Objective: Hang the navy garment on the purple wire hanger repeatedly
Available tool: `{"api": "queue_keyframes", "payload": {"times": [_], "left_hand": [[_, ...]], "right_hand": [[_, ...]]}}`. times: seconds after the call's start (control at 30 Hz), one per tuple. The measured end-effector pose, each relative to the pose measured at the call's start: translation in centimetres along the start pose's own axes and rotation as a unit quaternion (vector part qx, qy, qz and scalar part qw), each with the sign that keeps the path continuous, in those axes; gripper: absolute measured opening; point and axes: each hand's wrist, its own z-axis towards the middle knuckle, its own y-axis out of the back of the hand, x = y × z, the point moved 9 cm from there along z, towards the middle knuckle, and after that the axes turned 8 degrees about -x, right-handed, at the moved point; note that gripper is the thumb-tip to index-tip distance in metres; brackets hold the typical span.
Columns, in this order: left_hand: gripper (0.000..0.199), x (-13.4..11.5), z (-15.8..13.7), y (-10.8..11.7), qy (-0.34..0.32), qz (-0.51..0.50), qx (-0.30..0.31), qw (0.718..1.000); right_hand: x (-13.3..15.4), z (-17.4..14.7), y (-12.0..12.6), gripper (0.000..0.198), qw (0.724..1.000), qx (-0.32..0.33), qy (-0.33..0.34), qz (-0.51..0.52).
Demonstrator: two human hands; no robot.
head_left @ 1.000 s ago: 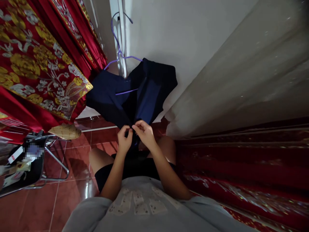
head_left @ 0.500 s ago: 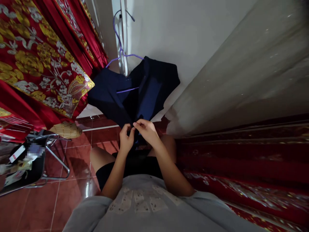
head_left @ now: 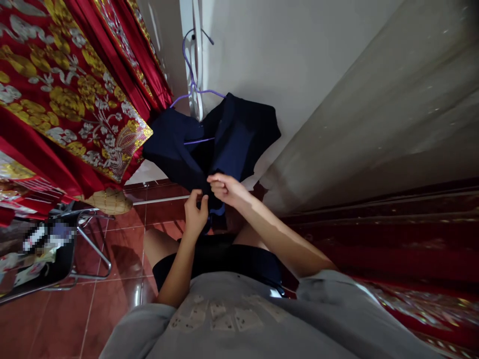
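Observation:
A dark navy garment with an open V-shaped front hangs from a purple wire hanger. My left hand pinches the garment's front edge low on the opening, thumb and fingers curled on the cloth. Just above and to the right, my right hand is closed in a pinch in front of the cloth, its thumb and forefinger pressed together. Whatever the right fingertips may hold is too small to make out. The lower part of the garment falls in shadow between my knees.
The hanger hooks onto a white rack against the pale wall. Red cloth with gold and silver flowers drapes at the left. Below it stands a black chair with items on it. A greyish sheet hangs at the right.
My right hand has lifted up and away from my left, its fingers now curled and its elbow out to the right. My left hand stays at the cloth. The view has shifted slightly.

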Motion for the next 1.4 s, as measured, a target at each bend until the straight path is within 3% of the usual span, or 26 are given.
{"api": "queue_keyframes", "payload": {"times": [0.13,0.23,0.33,0.4,0.47,0.57,0.67,0.77,1.07,1.23,1.33,1.4], "left_hand": [[0.008,0.5,0.8,-1.5,-0.040,0.032,0.033,0.998],[0.007,1.4,1.5,-2.7,-0.063,0.042,0.059,0.995],[0.006,2.4,2.7,-3.5,-0.073,0.072,0.089,0.991],[0.011,2.0,4.2,-3.5,-0.074,0.077,0.101,0.989],[0.015,-0.2,6.6,-2.8,-0.099,0.047,0.077,0.991],[0.023,-6.7,11.3,-0.6,-0.199,-0.014,-0.009,0.980],[0.029,-13.2,15.2,-0.7,-0.300,0.002,0.012,0.954],[0.029,-16.5,17.2,-1.3,-0.348,0.052,0.055,0.935],[0.016,-15.1,16.7,-0.8,-0.312,0.124,0.118,0.935],[0.012,-16.2,16.7,-0.6,-0.313,0.140,0.126,0.931],[0.013,-18.0,16.7,0.0,-0.319,0.157,0.107,0.928],[0.012,-19.3,17.3,1.4,-0.335,0.155,0.065,0.927]], "right_hand": [[8.2,2.6,-1.3,0.023,0.991,-0.044,0.096,0.080],[14.1,3.1,-2.4,0.028,0.982,-0.054,0.169,0.070],[16.4,2.1,-3.2,0.028,0.973,-0.061,0.215,0.065],[16.1,1.1,-3.4,0.031,0.969,-0.064,0.231,0.057],[15.4,0.1,-3.3,0.033,0.967,-0.069,0.245,0.032],[15.4,-0.9,-3.0,0.032,0.960,-0.074,0.271,-0.014],[16.5,-1.7,-3.4,0.033,0.951,-0.052,0.301,-0.054],[17.6,-1.9,-3.5,0.034,0.938,-0.038,0.330,-0.098],[15.8,-0.5,-1.9,0.031,0.882,-0.108,0.413,-0.198],[16.6,-0.7,-2.2,0.026,0.846,-0.131,0.464,-0.225],[15.0,1.1,-1.3,0.020,0.845,-0.164,0.446,-0.246],[12.3,2.9,0.0,0.019,0.862,-0.186,0.390,-0.265]]}}
